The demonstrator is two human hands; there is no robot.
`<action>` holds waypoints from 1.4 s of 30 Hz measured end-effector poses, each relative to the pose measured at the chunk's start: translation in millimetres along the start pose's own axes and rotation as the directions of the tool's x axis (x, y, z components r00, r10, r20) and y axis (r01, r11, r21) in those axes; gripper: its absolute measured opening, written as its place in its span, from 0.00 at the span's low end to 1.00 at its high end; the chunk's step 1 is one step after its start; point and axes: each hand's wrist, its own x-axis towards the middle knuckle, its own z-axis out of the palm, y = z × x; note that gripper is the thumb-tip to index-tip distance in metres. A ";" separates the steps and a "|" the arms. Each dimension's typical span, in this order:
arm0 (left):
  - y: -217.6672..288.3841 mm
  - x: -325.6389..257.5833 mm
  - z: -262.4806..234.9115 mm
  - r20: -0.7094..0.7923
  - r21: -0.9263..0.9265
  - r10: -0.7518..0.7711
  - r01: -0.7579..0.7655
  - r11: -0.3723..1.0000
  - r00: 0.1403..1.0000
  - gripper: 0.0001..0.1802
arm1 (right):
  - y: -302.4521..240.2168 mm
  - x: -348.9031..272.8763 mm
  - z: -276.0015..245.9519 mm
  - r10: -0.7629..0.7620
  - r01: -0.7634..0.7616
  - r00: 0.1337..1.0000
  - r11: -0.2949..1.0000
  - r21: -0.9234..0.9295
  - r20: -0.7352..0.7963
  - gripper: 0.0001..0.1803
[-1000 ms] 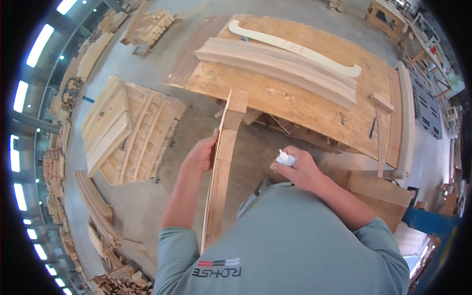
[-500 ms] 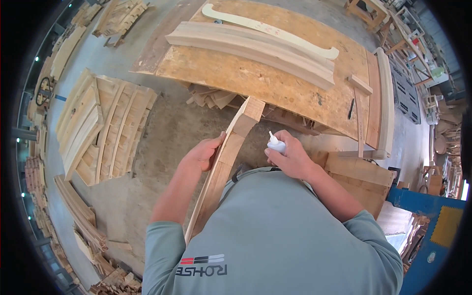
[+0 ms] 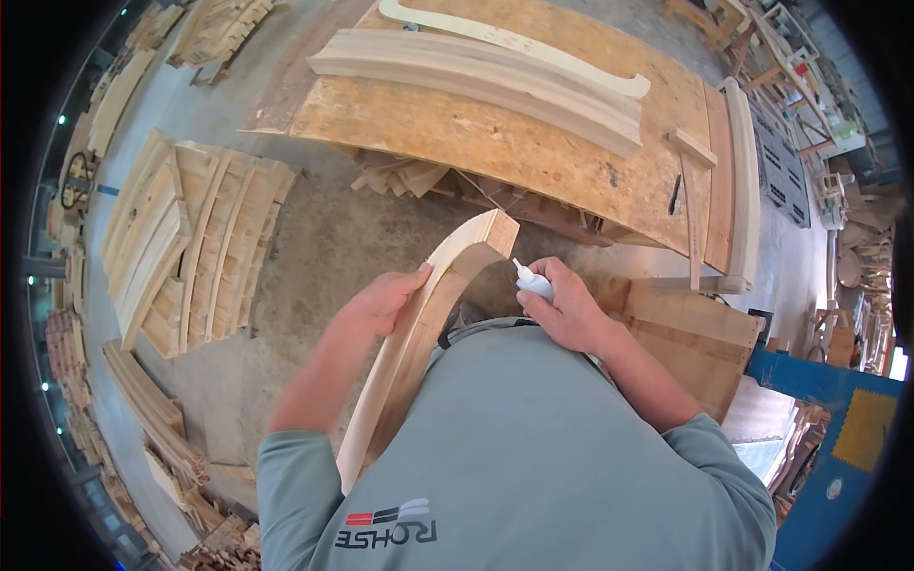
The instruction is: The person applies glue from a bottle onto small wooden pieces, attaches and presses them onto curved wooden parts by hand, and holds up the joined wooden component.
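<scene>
A long curved wooden piece [image 3: 426,314] slants up in front of my body, its squared far end tilted upward. My left hand [image 3: 388,297] is closed round its left side, a little below that end; some fingers are hidden behind the wood. In my right hand [image 3: 568,303] is a small white squeeze bottle [image 3: 535,283] with a narrow nozzle. The nozzle points up and left, close to the right side of the wood's far end. I cannot tell whether the tip touches it.
Ahead stands a wooden worktable [image 3: 381,114] bearing curved timbers [image 3: 476,90], a pale S-shaped template [image 3: 514,46] and a dark pen-like tool [image 3: 675,194]. Stacked curved wood [image 3: 195,243] lies on the floor at left. A wooden box [image 3: 690,338] and blue machine [image 3: 824,381] are at right.
The wooden piece has turned in my left hand, showing more of its top face, and its far end has dropped slightly. The bottle's nozzle is now nearer to that end.
</scene>
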 end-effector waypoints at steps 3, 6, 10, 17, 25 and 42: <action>-3.6 -1.9 0.3 -0.028 0.028 -0.008 0.009 1.000 1.000 0.30 | 0.1 -5.6 -3.4 -0.030 0.030 1.000 0.998 -0.056 0.006 0.19; -7.8 -6.3 -1.0 -0.063 0.070 -0.015 0.019 0.997 0.998 0.32 | 12.4 -6.7 -0.4 -0.085 0.083 0.996 0.995 -0.059 -0.030 0.19; -17.4 -1.5 -12.2 -0.048 0.143 -0.035 0.042 0.989 0.998 0.35 | 13.7 -9.2 -4.8 -0.169 0.160 0.983 0.979 -0.129 -0.065 0.17; -25.1 -8.0 -6.4 -0.076 0.210 -0.024 0.039 0.977 0.997 0.37 | 5.4 -15.6 -11.3 -0.070 0.062 0.995 0.994 -0.095 -0.074 0.18; -37.3 -1.3 -10.2 -0.066 0.191 -0.089 0.100 0.976 0.994 0.38 | 4.8 -17.3 -11.1 -0.074 0.064 0.994 0.990 -0.126 -0.074 0.14; -35.8 -1.9 -6.5 -0.053 0.140 -0.104 0.110 0.984 0.993 0.35 | 0.5 -13.9 -11.4 -0.104 0.084 0.991 0.975 -0.206 -0.088 0.13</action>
